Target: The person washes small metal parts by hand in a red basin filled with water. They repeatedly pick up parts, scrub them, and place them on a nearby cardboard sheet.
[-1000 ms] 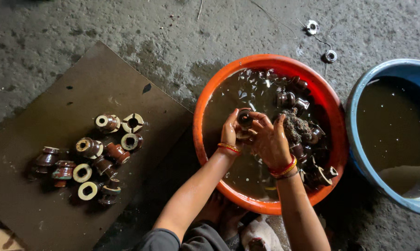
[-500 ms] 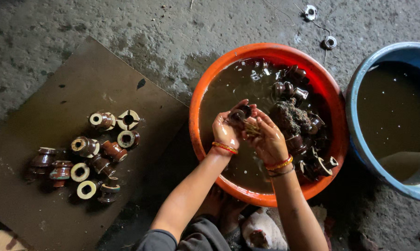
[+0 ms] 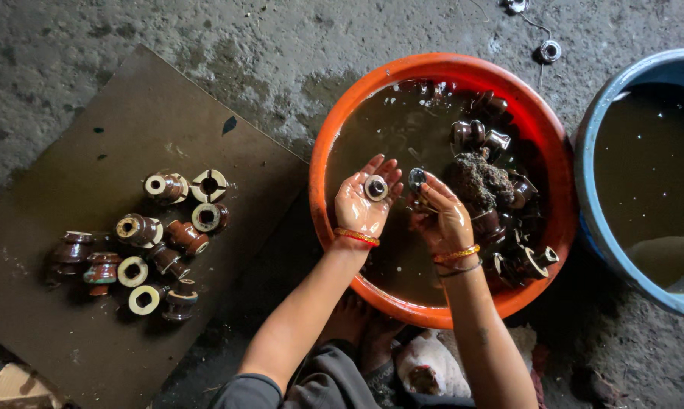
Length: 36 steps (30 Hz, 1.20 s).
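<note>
My left hand (image 3: 364, 203) lies palm up over the orange tub (image 3: 334, 144), with a small brown ceramic insulator (image 3: 376, 187) resting on the open palm. My right hand (image 3: 442, 216) hovers just right of it, fingertips pinched on a small dark wet piece (image 3: 417, 178). Both hands are wet. In the tub's muddy water, at its right side, sit several more brown insulators (image 3: 508, 227) and a clump of dirty scrub material (image 3: 478, 178).
A dark brown board (image 3: 69, 136) on the concrete floor at left carries several cleaned insulators (image 3: 149, 242). A blue tub (image 3: 607, 113) of murky water stands at the right edge. Two small metal parts (image 3: 550, 51) lie on the floor beyond the orange tub.
My hands were together rubbing an insulator over the water. Now they have parted: the left palm has opened upward with the insulator on it, the right holds a small piece.
</note>
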Tool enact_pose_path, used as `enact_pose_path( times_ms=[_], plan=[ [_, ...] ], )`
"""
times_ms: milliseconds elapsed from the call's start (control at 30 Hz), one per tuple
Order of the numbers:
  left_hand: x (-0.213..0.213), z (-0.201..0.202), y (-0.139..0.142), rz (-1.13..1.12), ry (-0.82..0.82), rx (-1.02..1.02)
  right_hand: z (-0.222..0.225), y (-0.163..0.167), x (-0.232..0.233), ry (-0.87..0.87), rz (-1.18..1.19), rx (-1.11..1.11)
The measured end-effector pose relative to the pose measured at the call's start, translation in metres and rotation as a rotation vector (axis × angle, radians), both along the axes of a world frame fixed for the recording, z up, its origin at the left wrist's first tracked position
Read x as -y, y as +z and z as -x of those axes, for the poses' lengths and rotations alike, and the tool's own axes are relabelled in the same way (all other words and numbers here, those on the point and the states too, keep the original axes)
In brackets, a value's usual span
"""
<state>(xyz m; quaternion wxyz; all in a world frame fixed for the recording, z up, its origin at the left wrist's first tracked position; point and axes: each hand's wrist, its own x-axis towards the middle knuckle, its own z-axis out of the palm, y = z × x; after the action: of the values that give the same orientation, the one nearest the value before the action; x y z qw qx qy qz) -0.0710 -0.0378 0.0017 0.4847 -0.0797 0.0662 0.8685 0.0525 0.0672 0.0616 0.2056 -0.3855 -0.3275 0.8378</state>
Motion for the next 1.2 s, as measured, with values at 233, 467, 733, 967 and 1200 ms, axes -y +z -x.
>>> enact_pose_path(
  times_ms=[233,467,733,967,1200],
  plan=[
    [0.004,0.004,0.006,0.071,0.051,-0.099,-0.014,0.004,-0.006,-0.004,0.167,-0.171],
    [0.006,0.003,-0.004,0.279,-0.07,-0.074,-0.014,0.014,-0.001,-0.094,0.317,-0.121],
    [-0.001,-0.03,0.006,0.172,-0.14,0.044,-0.003,0.01,0.027,-0.185,0.321,-0.378],
    [-0.008,-0.05,-0.009,0.311,-0.119,-0.051,0.007,0.027,0.05,-0.201,-0.106,-0.26],
    [0.004,-0.041,-0.033,-0.13,-0.053,0.265,0.002,0.084,0.052,-0.141,-0.097,-0.277]
  ],
)
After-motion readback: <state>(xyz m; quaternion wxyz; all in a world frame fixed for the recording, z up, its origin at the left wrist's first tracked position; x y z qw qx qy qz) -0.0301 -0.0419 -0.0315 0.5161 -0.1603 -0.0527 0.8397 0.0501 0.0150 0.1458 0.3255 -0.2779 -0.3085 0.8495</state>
